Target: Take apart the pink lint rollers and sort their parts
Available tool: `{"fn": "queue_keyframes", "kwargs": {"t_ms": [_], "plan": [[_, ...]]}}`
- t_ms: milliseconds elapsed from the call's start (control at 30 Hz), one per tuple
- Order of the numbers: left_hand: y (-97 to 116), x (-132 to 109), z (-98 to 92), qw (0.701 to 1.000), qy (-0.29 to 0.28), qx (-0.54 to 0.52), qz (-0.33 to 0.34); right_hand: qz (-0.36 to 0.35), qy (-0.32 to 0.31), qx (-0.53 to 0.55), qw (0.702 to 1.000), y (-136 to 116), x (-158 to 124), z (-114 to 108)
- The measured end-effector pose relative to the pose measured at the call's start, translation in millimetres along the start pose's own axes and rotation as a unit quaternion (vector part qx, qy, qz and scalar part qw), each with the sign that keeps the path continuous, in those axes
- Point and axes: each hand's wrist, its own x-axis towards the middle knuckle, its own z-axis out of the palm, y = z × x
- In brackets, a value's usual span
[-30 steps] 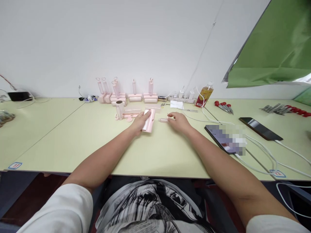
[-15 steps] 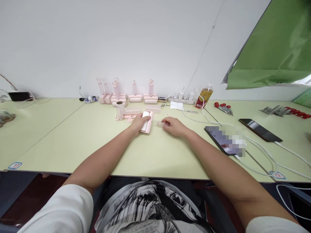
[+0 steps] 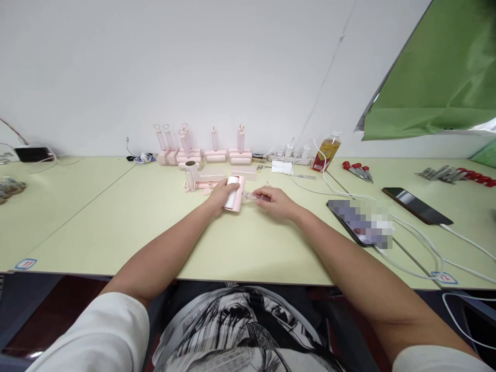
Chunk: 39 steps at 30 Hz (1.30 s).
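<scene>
Shifted leftward since the earlier frame: right hand (image 3: 276, 202), fingers closed on a clear tube (image 3: 251, 196), its long axis directed left at the pink lint roller (image 3: 240, 192), just beside, gripped by the left hand (image 3: 219, 197) above the worktop (image 3: 256, 248).

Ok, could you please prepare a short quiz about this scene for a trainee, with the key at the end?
1. Fill in: the left hand grips a pink holder with a ____ roll.
2. Which hand holds the clear, slender piece? A) left; B) right; C) neither.
3. True or false: the bottle is to the right of the upright pink handles.

Key:
1. White.
2. B, the right hand.
3. True.
</scene>
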Motion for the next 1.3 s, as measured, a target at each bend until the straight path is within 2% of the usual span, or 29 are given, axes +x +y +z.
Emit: {"fn": "queue_keyframes", "kwargs": {"t_ms": [133, 400, 667, 800, 967, 1067, 1167, 1233, 1300], "plan": [[2, -1, -0.2, 1.0, -0.013, -0.017, 0.0, -0.01, -0.01, -0.003, 1.0, 0, 0, 0], [1, -3, 0.0, 0.999, -0.028, 0.013, 0.019, -0.026, -0.013, -0.038, 0.999, -12, 0, -1], [2, -10, 6.5, 0.995, -0.034, 0.088, 0.026, -0.036, 0.024, -0.064, 0.997, -18, -2, 6], [4, -13, 9.4, 0.983, -0.043, 0.175, 0.029, 0.006, 0.043, -0.03, 0.999, -11, -1, 11], [6, -12, 7.5, 0.928, -0.066, 0.34, 0.136, 0.109, 0.111, 0.108, 0.982, 0, 6, 8], [9, -17, 7.5, 0.869, -0.09, 0.439, 0.209, 0.157, 0.127, 0.188, 0.961, -2, 6, 3], [11, -25, 11.3, 0.801, -0.111, 0.531, 0.253, 0.189, 0.108, 0.244, 0.945, -12, 4, 3], [12, -28, 14.8, 0.774, -0.101, 0.573, 0.25, 0.189, 0.065, 0.273, 0.941, -19, 4, 5], [11, -27, 17.5, 0.759, -0.082, 0.6, 0.241, 0.173, 0.032, 0.281, 0.943, -20, 6, 5]]}}
